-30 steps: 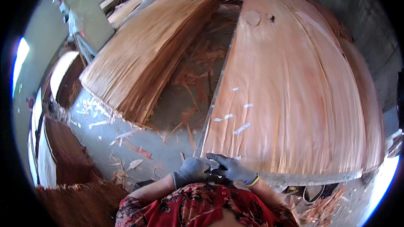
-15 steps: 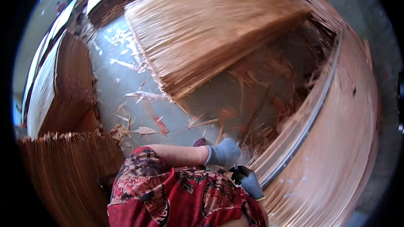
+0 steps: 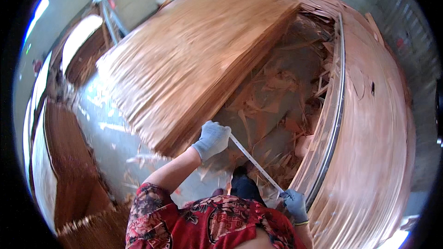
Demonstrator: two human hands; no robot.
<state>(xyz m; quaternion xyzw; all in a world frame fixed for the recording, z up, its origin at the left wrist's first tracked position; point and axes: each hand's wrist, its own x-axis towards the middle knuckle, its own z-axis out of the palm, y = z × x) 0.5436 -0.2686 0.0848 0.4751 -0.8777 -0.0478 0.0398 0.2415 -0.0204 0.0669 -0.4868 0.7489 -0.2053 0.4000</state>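
A narrow white tape (image 3: 254, 162) with small dark marks runs taut and slanting between my two gloved hands. My left hand (image 3: 213, 140), in a pale grey-blue glove, pinches its upper end close to the near corner of a stack of thin wood sheets (image 3: 198, 50). Low at the right, my right hand (image 3: 294, 203) grips the other end; whether a roll sits inside the fingers cannot be made out. That hand is beside a long metal-edged strip (image 3: 340, 87) along a second pile of reddish wood sheets (image 3: 369, 133).
More stacked sheets (image 3: 69, 157) stand at the left. Torn wood scraps (image 3: 267, 92) litter the floor between the stacks. A pale block-like object (image 3: 131, 0) and metal legs (image 3: 113, 23) are at the far left. My dark trouser leg (image 3: 244, 185) shows below the tape.
My hands have moved apart, the left one up and leftward toward the stack, and the tape now stretches between them. The view has turned, shifting the stacks.
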